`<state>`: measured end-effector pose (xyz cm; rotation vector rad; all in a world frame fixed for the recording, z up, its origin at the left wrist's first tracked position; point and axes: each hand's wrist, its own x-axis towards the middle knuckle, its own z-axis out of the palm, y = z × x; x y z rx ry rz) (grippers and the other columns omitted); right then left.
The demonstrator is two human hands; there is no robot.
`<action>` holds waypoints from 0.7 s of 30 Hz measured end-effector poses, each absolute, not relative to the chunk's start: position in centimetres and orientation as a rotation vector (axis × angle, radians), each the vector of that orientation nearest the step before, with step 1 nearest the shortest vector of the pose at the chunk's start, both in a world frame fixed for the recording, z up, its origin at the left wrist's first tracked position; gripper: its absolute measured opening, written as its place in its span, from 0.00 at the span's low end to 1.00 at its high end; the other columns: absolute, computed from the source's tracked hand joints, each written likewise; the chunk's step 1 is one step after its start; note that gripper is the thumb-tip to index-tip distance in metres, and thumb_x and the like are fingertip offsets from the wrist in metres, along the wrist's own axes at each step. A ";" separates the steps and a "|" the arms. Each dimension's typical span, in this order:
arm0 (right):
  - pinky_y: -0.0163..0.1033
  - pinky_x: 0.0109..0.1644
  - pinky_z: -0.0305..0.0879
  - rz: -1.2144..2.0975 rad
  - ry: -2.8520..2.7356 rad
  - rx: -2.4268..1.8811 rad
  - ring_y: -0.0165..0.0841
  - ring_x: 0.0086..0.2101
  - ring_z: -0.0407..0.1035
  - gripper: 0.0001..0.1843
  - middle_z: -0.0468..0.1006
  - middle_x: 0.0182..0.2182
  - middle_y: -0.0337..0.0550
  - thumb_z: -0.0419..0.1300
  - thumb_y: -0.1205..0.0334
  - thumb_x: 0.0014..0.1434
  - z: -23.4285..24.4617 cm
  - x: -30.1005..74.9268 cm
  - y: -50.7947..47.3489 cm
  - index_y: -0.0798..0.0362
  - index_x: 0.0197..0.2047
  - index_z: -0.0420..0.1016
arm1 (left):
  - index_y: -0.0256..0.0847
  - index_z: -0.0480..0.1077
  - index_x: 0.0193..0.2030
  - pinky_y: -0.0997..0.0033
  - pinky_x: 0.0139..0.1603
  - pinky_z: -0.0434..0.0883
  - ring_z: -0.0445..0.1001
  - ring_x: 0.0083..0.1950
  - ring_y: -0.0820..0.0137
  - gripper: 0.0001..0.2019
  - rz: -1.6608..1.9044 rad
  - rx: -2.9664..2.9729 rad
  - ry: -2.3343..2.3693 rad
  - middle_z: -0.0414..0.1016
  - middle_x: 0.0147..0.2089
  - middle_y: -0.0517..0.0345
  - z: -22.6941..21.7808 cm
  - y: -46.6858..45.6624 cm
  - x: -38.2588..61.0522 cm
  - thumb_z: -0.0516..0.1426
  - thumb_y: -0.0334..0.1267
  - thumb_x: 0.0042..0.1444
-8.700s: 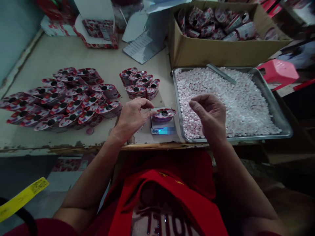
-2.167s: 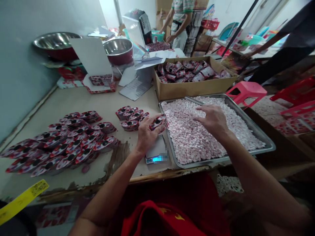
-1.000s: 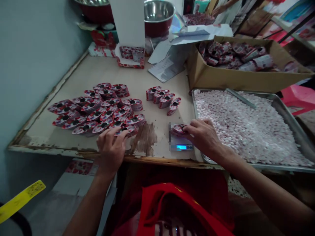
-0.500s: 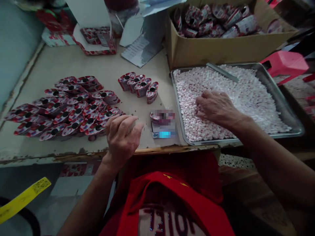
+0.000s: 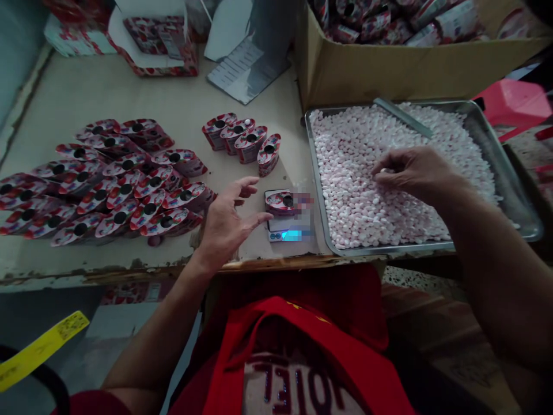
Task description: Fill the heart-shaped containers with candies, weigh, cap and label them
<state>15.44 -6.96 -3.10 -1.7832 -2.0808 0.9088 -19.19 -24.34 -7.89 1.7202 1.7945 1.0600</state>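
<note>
My left hand (image 5: 227,222) hovers open over the table edge, fingers spread, just left of a small digital scale (image 5: 288,226). A red heart-shaped container (image 5: 281,202) sits on the scale. My right hand (image 5: 412,171) is over the metal tray (image 5: 512,173) of small pink and white candies (image 5: 358,173), fingers pinched together on candies. Several filled red containers (image 5: 112,178) lie in rows to the left, and a short row of containers (image 5: 242,141) stands behind the scale.
A cardboard box (image 5: 401,63) of more red containers stands behind the tray. A metal strip (image 5: 401,116) lies on the candies. Folded printed cartons (image 5: 155,40) and paper sheets (image 5: 246,66) sit at the back. A pink plastic stool (image 5: 510,101) is at the right.
My left hand has opened and moved toward the scale. My right hand has shifted right across the candies and pinched its fingers. The view tilted down slightly.
</note>
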 end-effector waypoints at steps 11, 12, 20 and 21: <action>0.36 0.33 0.61 0.931 -2.590 -1.089 0.29 0.27 0.69 0.05 0.79 0.27 0.39 0.67 0.63 0.54 -0.4 4.7 -11.3 0.53 0.34 0.86 | 0.44 0.75 0.61 0.64 0.51 0.75 0.79 0.53 0.62 0.30 1.112 1.579 1.656 0.81 0.56 0.52 -9.7 -23.1 -17.8 0.72 0.33 0.50; 0.36 0.34 0.61 0.852 -2.684 -1.015 0.30 0.28 0.70 0.05 0.80 0.28 0.40 0.67 0.64 0.55 -0.3 3.3 -11.6 0.53 0.34 0.86 | 0.44 0.75 0.60 0.64 0.51 0.75 0.78 0.52 0.62 0.28 1.106 1.586 1.675 0.81 0.55 0.52 -9.5 -23.4 -18.0 0.72 0.34 0.51; 0.37 0.36 0.61 0.636 -3.002 -0.886 0.32 0.32 0.74 0.11 0.84 0.32 0.42 0.68 0.68 0.58 0.1 -0.6 -12.7 0.49 0.43 0.89 | 0.44 0.77 0.58 0.61 0.57 0.75 0.78 0.53 0.62 0.26 1.088 1.709 1.790 0.80 0.54 0.53 -8.4 -24.9 -20.4 0.73 0.35 0.52; 0.37 0.36 0.61 0.659 -2.975 -0.916 0.32 0.32 0.74 0.13 0.84 0.32 0.42 0.68 0.69 0.58 0.1 -0.4 -12.7 0.48 0.45 0.89 | 0.43 0.77 0.58 0.61 0.58 0.75 0.78 0.52 0.62 0.26 1.086 1.717 1.787 0.80 0.54 0.53 -8.3 -24.9 -20.5 0.73 0.34 0.52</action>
